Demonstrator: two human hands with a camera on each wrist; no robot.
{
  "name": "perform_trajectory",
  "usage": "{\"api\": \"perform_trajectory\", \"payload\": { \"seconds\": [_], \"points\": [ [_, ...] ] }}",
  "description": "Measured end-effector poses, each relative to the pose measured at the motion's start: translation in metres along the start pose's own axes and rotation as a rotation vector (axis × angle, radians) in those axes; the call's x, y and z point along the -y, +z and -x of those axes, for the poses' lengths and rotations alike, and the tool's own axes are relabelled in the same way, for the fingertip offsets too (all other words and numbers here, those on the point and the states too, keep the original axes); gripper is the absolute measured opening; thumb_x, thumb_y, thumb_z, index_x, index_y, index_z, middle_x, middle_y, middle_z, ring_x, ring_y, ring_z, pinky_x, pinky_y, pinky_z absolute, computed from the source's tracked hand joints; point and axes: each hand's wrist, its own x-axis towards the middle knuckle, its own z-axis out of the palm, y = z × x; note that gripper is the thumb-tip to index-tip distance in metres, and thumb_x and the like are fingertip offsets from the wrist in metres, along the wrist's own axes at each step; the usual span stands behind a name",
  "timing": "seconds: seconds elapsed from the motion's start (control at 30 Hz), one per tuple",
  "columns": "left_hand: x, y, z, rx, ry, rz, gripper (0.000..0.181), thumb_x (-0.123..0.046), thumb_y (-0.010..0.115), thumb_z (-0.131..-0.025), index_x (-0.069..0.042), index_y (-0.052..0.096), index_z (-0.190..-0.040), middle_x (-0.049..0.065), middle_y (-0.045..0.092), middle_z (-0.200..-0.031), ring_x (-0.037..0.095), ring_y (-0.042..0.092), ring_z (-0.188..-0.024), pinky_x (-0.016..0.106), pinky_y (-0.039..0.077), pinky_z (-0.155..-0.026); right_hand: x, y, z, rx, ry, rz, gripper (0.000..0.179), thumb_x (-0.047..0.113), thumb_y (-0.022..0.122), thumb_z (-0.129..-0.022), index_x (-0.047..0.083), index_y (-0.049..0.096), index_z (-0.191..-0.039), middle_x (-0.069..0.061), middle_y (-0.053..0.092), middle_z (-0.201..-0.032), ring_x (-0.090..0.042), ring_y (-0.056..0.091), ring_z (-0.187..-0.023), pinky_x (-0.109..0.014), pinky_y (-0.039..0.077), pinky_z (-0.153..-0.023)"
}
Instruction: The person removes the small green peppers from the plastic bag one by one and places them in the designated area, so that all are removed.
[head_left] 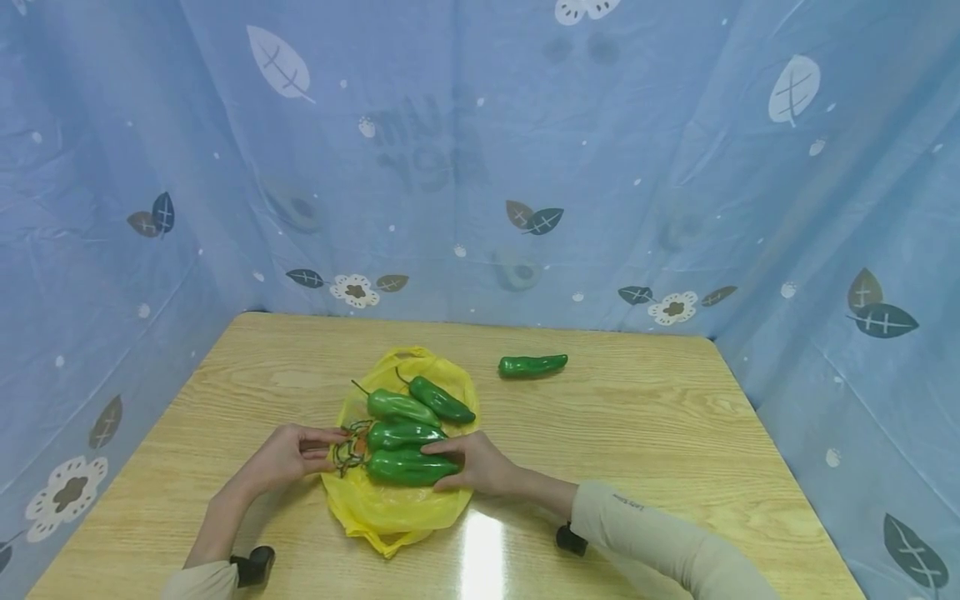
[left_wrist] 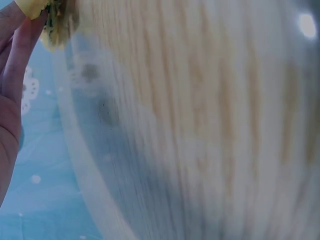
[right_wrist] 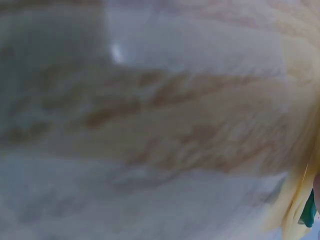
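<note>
In the head view several green peppers (head_left: 408, 468) lie side by side on a spread yellow plastic bag (head_left: 375, 504), tips to the right. My right hand (head_left: 480, 467) holds the tip ends of the two nearest peppers, fingers on the far side and thumb on the near side. At the other end, my left hand (head_left: 296, 454) touches the bundled stems (head_left: 348, 450) and the bag's left edge with fairly straight fingers. The left wrist view catches those fingers (left_wrist: 22, 60) at its left edge, by the stems. A pepper tip (right_wrist: 309, 210) shows at the right wrist view's lower right.
One more green pepper (head_left: 532, 366) lies apart on the wooden table (head_left: 637, 417), behind and right of the bag. Blue patterned curtains (head_left: 480, 167) enclose the table's back and sides. Black wrist devices (head_left: 255, 567) sit under both forearms.
</note>
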Motion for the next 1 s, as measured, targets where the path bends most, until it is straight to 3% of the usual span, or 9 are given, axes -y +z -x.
{"api": "perform_trajectory", "payload": {
  "seconds": [0.1, 0.2, 0.27, 0.4, 0.47, 0.6, 0.73, 0.87, 1.0],
  "points": [
    [-0.003, 0.001, 0.0, -0.001, -0.005, 0.009, 0.041, -0.011, 0.075, -0.083, 0.004, 0.065, -0.12, 0.027, 0.054, -0.13, 0.039, 0.06, -0.109, 0.028, 0.057, -0.086, 0.0, 0.0, 0.001, -0.005, 0.029, -0.016, 0.049, 0.011, 0.081, -0.077, 0.006, 0.066, -0.123, -0.005, 0.066, -0.121, 0.0, 0.061, -0.091, -0.012, 0.052, -0.075],
    [-0.004, 0.002, -0.001, -0.002, -0.004, 0.01, 0.041, -0.01, 0.075, -0.083, 0.004, 0.065, -0.12, 0.027, 0.055, -0.13, 0.039, 0.06, -0.11, 0.028, 0.056, -0.086, 0.014, -0.007, 0.004, -0.007, 0.07, -0.069, 0.045, 0.006, 0.08, -0.077, 0.003, 0.067, -0.12, -0.011, 0.066, -0.118, 0.002, 0.055, -0.073, -0.011, 0.046, -0.058],
    [-0.003, 0.002, 0.0, -0.003, 0.002, 0.012, 0.041, -0.009, 0.074, -0.083, 0.005, 0.065, -0.12, 0.027, 0.055, -0.129, 0.039, 0.06, -0.109, 0.027, 0.056, -0.086, 0.023, -0.013, 0.006, -0.004, 0.085, -0.104, 0.043, 0.002, 0.079, -0.077, 0.0, 0.067, -0.119, -0.016, 0.067, -0.115, 0.003, 0.046, -0.056, -0.01, 0.039, -0.049],
    [-0.001, 0.001, 0.0, -0.005, 0.001, 0.017, 0.04, -0.009, 0.074, -0.083, 0.004, 0.065, -0.119, 0.028, 0.054, -0.13, 0.038, 0.061, -0.108, 0.026, 0.057, -0.084, 0.023, -0.021, 0.007, 0.013, 0.062, -0.09, 0.043, 0.0, 0.077, -0.079, 0.0, 0.066, -0.121, -0.019, 0.071, -0.099, 0.008, 0.02, -0.043, -0.012, 0.025, -0.041],
    [0.0, 0.0, 0.0, -0.003, -0.007, 0.019, 0.04, -0.01, 0.074, -0.083, 0.004, 0.065, -0.119, 0.028, 0.054, -0.13, 0.038, 0.061, -0.108, 0.026, 0.057, -0.083, 0.017, -0.022, 0.007, 0.017, 0.049, -0.055, 0.043, 0.003, 0.076, -0.08, 0.003, 0.066, -0.122, -0.017, 0.072, -0.097, 0.009, 0.013, -0.041, -0.012, 0.023, -0.04],
    [0.0, 0.0, 0.0, 0.007, -0.016, 0.014, 0.041, -0.012, 0.075, -0.083, 0.003, 0.065, -0.12, 0.028, 0.053, -0.13, 0.039, 0.06, -0.109, 0.027, 0.057, -0.085, 0.011, -0.027, 0.008, 0.038, 0.067, -0.055, 0.045, 0.01, 0.076, -0.082, 0.01, 0.065, -0.125, -0.01, 0.067, -0.116, 0.006, 0.017, -0.04, -0.012, 0.025, -0.039],
    [0.0, -0.001, 0.0, 0.012, -0.016, 0.021, 0.041, -0.011, 0.074, -0.083, 0.004, 0.064, -0.12, 0.029, 0.053, -0.131, 0.039, 0.06, -0.11, 0.027, 0.057, -0.085, 0.014, -0.035, 0.014, 0.037, 0.089, -0.095, 0.045, 0.012, 0.075, -0.083, 0.015, 0.065, -0.127, -0.01, 0.07, -0.109, -0.001, 0.018, -0.039, -0.013, 0.025, -0.038],
    [0.001, -0.001, 0.0, 0.013, -0.02, 0.032, 0.041, -0.01, 0.074, -0.083, 0.005, 0.064, -0.121, 0.03, 0.053, -0.13, 0.039, 0.06, -0.109, 0.027, 0.058, -0.083, 0.018, -0.043, 0.02, 0.021, 0.083, -0.111, 0.045, 0.012, 0.075, -0.084, 0.013, 0.064, -0.127, -0.01, 0.07, -0.108, -0.003, 0.018, -0.039, -0.014, 0.024, -0.039],
    [0.0, -0.001, 0.0, 0.018, -0.018, 0.036, 0.042, -0.01, 0.074, -0.084, 0.004, 0.064, -0.121, 0.029, 0.053, -0.131, 0.038, 0.06, -0.11, 0.026, 0.057, -0.083, 0.022, -0.049, 0.026, 0.016, 0.071, -0.153, 0.045, 0.008, 0.074, -0.083, 0.004, 0.063, -0.127, -0.01, 0.064, -0.123, -0.004, 0.026, -0.045, -0.012, 0.031, -0.045]
  ]
}}
